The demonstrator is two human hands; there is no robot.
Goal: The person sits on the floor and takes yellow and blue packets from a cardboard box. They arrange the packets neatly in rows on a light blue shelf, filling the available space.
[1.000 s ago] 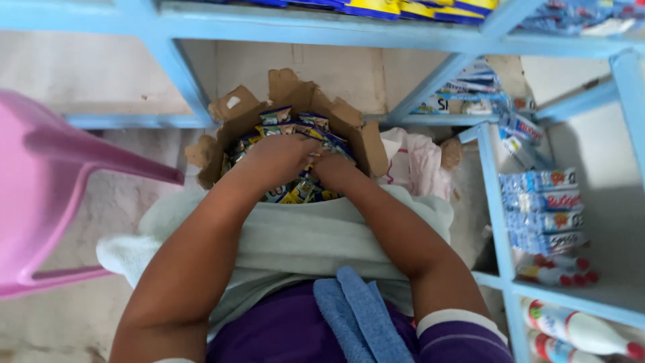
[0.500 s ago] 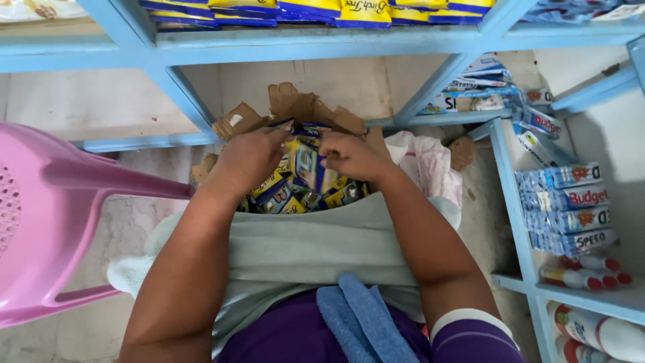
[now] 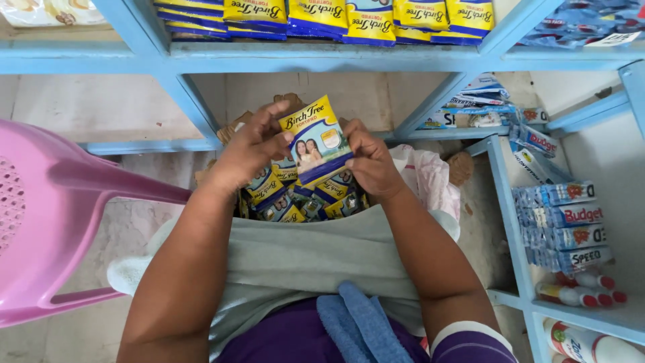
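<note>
My left hand (image 3: 252, 149) and my right hand (image 3: 371, 163) hold up a stack of yellow-and-blue sachets (image 3: 316, 139) between them, above an open cardboard box (image 3: 228, 131). The front sachet faces me, tilted slightly. More of the same sachets (image 3: 302, 202) fill the box below my hands. The box sits on the floor under a blue shelf and its front is hidden by the pale green cloth (image 3: 295, 255) over my lap.
A pink plastic chair (image 3: 60, 222) stands at my left. Blue shelving (image 3: 336, 57) above carries rows of yellow sachets (image 3: 376, 17). At the right, shelves hold blue packets (image 3: 564, 222) and white bottles with red caps (image 3: 584, 282). A pink-white plastic bag (image 3: 426, 178) lies beside the box.
Both hands rose out of the box, lifting a stack of sachets up toward the shelf. My view tilted upward, showing more of the upper shelf.
</note>
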